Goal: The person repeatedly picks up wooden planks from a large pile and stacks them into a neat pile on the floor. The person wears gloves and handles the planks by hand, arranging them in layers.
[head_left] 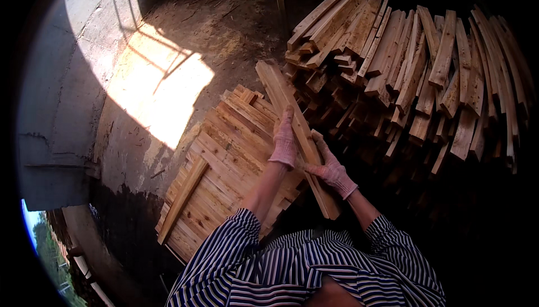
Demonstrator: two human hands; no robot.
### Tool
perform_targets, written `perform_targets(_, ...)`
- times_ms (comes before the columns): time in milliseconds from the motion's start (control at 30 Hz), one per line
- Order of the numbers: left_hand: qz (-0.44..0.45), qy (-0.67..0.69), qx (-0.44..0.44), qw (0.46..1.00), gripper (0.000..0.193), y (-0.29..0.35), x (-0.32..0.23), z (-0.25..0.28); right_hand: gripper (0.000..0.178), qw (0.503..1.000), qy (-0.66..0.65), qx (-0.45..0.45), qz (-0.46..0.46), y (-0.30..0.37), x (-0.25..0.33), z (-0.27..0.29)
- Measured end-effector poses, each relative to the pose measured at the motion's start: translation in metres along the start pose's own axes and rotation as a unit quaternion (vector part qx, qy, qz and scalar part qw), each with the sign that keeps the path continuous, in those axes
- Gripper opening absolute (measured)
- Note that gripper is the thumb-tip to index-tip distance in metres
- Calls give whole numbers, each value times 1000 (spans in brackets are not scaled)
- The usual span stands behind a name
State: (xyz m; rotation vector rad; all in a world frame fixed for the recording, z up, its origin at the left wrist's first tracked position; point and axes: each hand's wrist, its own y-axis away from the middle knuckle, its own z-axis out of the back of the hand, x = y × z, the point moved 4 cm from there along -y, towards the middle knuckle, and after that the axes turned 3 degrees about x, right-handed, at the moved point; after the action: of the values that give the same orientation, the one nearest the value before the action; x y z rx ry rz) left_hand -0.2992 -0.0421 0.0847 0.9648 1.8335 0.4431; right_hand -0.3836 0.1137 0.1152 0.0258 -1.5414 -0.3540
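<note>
A long sawn wooden plank (322,199) lies slantwise between my hands, its far end to the upper left. My left hand (284,141), in a pale pink work glove, is closed on the plank's left side with the fingers pointing away from me. Gloved the same way, my right hand (332,171) grips the right side nearer my body, thumb on one side. Beneath and left of the plank is a neat stack of boards (224,164) laid side by side. One loose wooden strip (184,197) rests across them near the left edge.
A large heap of loose planks (387,54) rises at the right, its ends jutting toward me unevenly. Bright sunlight falls on the dusty floor (154,85) at the upper left. A concrete wall (50,110) stands at far left; deep shadow hides the lower right.
</note>
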Motion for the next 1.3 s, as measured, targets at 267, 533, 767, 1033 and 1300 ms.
perform_targets(267, -127, -555, -171, 804, 118, -2, 9, 127, 83, 944, 291, 88, -127, -113, -9, -8)
perform_targets(533, 37, -773, -164, 611, 142, 0, 36, 170, 61, 868, 461, 174, -59, -182, -62, -38)
perform_targets(767, 3, -760, -170, 627, 133, -14, 40, 170, 73, 834, 437, 334, -31, -184, -72, -14)
perform_targets(1033, -284, -854, -72, 431, 64, -142, -54, 52, 74, 928, 341, 143, -45, -188, -83, 37)
perform_targets(1300, -301, -877, -38, 373, 44, -184, -47, 80, 74, 863, -305, -386, -116, 16, -257, 75)
